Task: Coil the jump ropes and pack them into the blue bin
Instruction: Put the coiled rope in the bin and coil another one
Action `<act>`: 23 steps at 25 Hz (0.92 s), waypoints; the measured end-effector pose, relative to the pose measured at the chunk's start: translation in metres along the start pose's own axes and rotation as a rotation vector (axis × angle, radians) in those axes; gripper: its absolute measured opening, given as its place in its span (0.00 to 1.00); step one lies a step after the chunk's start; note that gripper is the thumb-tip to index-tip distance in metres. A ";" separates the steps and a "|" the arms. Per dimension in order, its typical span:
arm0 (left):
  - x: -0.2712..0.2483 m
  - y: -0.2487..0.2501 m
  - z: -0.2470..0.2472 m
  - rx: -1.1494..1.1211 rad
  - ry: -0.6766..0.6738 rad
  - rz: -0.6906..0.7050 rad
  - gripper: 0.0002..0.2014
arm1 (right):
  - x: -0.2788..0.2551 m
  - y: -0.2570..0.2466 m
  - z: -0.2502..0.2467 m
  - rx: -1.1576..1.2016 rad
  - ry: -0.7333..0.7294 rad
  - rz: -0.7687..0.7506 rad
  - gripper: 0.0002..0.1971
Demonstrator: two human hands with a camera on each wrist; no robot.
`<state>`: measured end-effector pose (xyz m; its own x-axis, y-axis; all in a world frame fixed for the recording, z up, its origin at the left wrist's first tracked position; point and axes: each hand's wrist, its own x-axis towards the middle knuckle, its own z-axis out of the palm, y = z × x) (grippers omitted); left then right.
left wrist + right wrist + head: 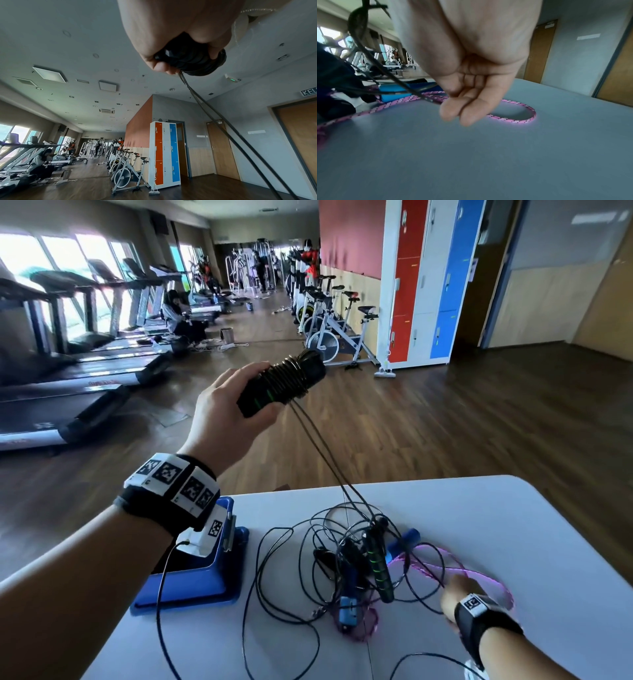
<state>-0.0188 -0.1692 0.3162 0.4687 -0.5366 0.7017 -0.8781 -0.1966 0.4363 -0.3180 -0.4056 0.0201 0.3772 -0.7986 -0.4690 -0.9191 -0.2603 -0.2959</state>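
gym table (479,542) | left hand (226,419) grips wound handle (281,386)

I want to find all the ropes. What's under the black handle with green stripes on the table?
Under the black handle, tangled black cords and pink rope show; anything deeper is hidden.

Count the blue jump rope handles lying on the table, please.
2. One blue handle lies at the far right of the tangle, beside the pink rope. The other lies on the near side, under black cords. More may be hidden in the tangle.
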 end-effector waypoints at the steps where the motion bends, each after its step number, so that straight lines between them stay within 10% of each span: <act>1: -0.001 0.002 0.000 -0.001 -0.004 0.007 0.28 | -0.003 0.001 -0.001 -0.079 -0.019 -0.021 0.08; 8: -0.013 0.028 0.001 -0.050 -0.160 0.209 0.29 | -0.022 -0.054 -0.052 -0.371 -0.003 -0.230 0.07; 12: -0.018 0.040 0.001 -0.074 -0.179 0.285 0.30 | -0.031 -0.114 -0.094 0.160 0.231 -0.637 0.10; 16: -0.019 0.043 0.001 -0.084 -0.206 0.301 0.31 | -0.033 -0.183 -0.109 0.635 -0.156 -0.793 0.12; 23: -0.018 0.034 0.000 -0.018 -0.189 0.239 0.30 | -0.022 -0.194 -0.093 -0.173 -0.515 -0.717 0.10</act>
<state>-0.0574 -0.1667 0.3187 0.2215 -0.7097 0.6687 -0.9586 -0.0328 0.2828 -0.1591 -0.3879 0.1654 0.8332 -0.0813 -0.5469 -0.4316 -0.7139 -0.5514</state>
